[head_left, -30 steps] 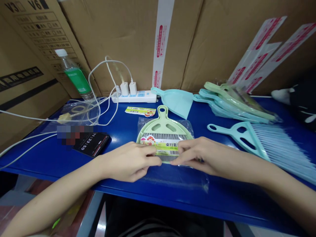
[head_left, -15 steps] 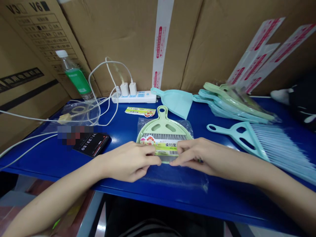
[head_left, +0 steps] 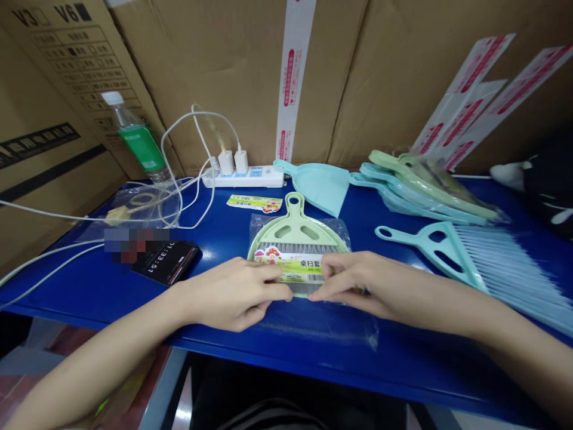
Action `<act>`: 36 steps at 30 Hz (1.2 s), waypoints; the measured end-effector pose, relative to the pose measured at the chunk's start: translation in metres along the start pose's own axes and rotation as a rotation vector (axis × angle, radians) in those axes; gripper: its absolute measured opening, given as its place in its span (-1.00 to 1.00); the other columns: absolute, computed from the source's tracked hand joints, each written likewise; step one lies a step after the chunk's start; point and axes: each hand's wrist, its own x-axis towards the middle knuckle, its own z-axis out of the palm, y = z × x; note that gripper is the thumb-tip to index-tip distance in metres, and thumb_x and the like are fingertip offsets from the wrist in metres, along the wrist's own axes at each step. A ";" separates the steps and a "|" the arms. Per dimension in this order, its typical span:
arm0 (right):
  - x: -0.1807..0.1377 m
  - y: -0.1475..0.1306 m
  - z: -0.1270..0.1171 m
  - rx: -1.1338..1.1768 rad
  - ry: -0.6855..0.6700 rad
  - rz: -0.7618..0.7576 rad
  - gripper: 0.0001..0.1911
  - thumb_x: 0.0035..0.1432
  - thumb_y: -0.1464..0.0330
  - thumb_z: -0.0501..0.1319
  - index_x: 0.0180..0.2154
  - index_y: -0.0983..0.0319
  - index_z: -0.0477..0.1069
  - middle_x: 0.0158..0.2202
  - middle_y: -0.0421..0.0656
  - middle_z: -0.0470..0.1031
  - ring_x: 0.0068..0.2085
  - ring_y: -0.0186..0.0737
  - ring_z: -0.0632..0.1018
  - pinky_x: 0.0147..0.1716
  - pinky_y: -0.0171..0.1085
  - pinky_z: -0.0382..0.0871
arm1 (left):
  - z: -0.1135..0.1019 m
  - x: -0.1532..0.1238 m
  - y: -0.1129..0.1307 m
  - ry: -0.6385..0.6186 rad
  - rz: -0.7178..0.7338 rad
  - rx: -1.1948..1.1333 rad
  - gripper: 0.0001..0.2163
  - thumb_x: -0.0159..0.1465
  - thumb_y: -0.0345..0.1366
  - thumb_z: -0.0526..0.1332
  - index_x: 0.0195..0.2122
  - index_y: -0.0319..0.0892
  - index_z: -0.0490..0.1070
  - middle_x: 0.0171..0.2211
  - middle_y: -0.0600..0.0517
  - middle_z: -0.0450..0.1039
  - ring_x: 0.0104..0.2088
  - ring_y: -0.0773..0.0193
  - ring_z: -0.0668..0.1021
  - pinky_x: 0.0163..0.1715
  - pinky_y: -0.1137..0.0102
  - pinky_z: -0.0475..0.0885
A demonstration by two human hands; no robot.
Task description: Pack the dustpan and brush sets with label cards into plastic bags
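Note:
A green dustpan-and-brush set (head_left: 298,230) lies in a clear plastic bag (head_left: 322,325) on the blue table (head_left: 224,230), handle pointing away from me. A printed paper label (head_left: 299,266) sits across its lower part. My left hand (head_left: 233,292) pinches the label and bag at the left, fingers curled. My right hand (head_left: 358,280) pinches them at the right, fingertips almost meeting the left ones. The bag's open end trails toward the table's front edge.
A phone (head_left: 168,263) lies at the left, beside cables, a power strip (head_left: 244,175) and a water bottle (head_left: 136,140). A spare label (head_left: 254,203), a blue dustpan (head_left: 320,185), a pile of bagged sets (head_left: 425,185) and a blue brush (head_left: 474,257) lie behind and right. Cardboard boxes wall the back.

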 end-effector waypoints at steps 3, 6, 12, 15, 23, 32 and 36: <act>0.000 0.001 0.001 0.010 0.010 -0.011 -0.66 0.33 0.38 0.04 -0.16 0.14 0.61 -0.36 -0.15 0.42 -0.40 -0.31 0.44 -0.38 -0.32 0.28 | 0.000 0.000 0.000 -0.009 -0.001 0.003 -0.76 0.24 -0.47 0.07 -0.11 -0.10 0.39 -0.27 0.04 0.44 -0.41 0.30 0.50 -0.47 0.43 0.35; 0.001 0.000 0.001 -0.013 0.014 -0.006 -0.66 0.34 0.35 0.04 -0.16 0.14 0.61 -0.38 -0.15 0.42 -0.41 -0.31 0.42 -0.39 -0.33 0.27 | 0.000 0.000 0.000 -0.007 0.000 0.006 -0.76 0.26 -0.46 0.06 -0.11 -0.11 0.39 -0.27 0.03 0.44 -0.40 0.31 0.50 -0.47 0.44 0.35; 0.002 0.001 0.002 0.010 0.032 -0.032 -0.66 0.35 0.30 0.04 -0.05 0.07 0.58 -0.34 -0.13 0.47 -0.37 -0.27 0.45 -0.34 -0.32 0.33 | 0.000 -0.001 0.000 0.001 0.000 -0.001 -0.77 0.27 -0.45 0.05 -0.11 -0.11 0.40 -0.28 0.02 0.45 -0.41 0.30 0.50 -0.47 0.44 0.35; 0.002 0.003 0.003 0.033 0.024 -0.040 -0.65 0.35 0.31 0.03 0.00 0.04 0.55 -0.31 -0.12 0.49 -0.34 -0.27 0.47 -0.29 -0.31 0.35 | 0.000 -0.001 -0.001 0.004 0.006 -0.006 -0.77 0.27 -0.46 0.06 -0.10 -0.11 0.40 -0.28 0.02 0.45 -0.40 0.28 0.51 -0.47 0.43 0.35; 0.002 0.003 0.002 0.003 -0.020 -0.054 -0.62 0.38 0.30 -0.01 -0.02 0.02 0.56 -0.34 -0.14 0.46 -0.33 -0.25 0.45 -0.31 -0.31 0.31 | 0.000 -0.001 -0.001 -0.025 -0.009 -0.011 -0.77 0.28 -0.45 0.05 -0.10 -0.11 0.39 -0.29 0.03 0.46 -0.38 0.27 0.54 -0.47 0.42 0.36; 0.002 0.000 0.001 -0.034 -0.045 -0.030 -0.61 0.39 0.30 -0.03 -0.07 0.10 0.58 -0.39 -0.15 0.38 -0.39 -0.27 0.38 -0.39 -0.31 0.20 | 0.000 -0.001 0.000 -0.025 -0.015 -0.028 -0.77 0.29 -0.45 0.04 -0.10 -0.11 0.39 -0.28 0.03 0.46 -0.37 0.28 0.54 -0.45 0.43 0.37; 0.002 0.000 0.001 -0.049 -0.042 -0.030 -0.62 0.38 0.33 -0.01 -0.13 0.13 0.60 -0.42 -0.18 0.34 -0.43 -0.31 0.34 -0.42 -0.32 0.15 | -0.002 -0.001 0.001 -0.046 -0.032 -0.026 -0.80 0.30 -0.43 0.05 -0.12 -0.10 0.38 -0.28 0.04 0.46 -0.36 0.28 0.54 -0.44 0.44 0.36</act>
